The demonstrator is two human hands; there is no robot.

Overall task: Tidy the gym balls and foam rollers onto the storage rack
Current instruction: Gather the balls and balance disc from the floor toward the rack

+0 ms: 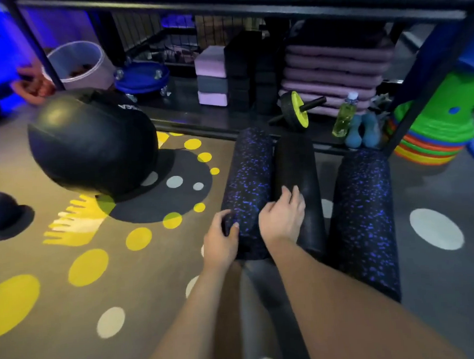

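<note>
Gym balls sit on the spotted floor at the left, not on the rack: a small dark ball (1, 214) at the frame's edge and a big black ball (90, 147) just in front of the rack's (250, 14) bottom shelf. Behind the big ball, by the rack's left post, stands a white bucket (78, 64). To its right on the shelf come a stack of blue discs (141, 77) and then piles of pink, grey and black blocks (220, 79).

In the middle, 3 foam rollers lie side by side on the floor, their far ends toward the shelf's front edge. The left hand (221, 242) grips the near end of the left speckled roller (246, 179), thumb on top and fingers curled round its side. The right hand (282, 218) lies palm down across the seam between that roller and the black roller (297, 163) touching it, its fingers loosely bent and resting on the black one without clasping it. The right speckled roller (365, 217) lies just beside the black roller, with no hand on it.

Above them on the shelf are a yellow-hubbed wheel (295, 110), a stack of purple mats (334, 74), a clear bottle (343, 117) and 2 blue dumbbells (364, 130). Beyond the right post stands a stack of coloured cones (440, 127).
</note>
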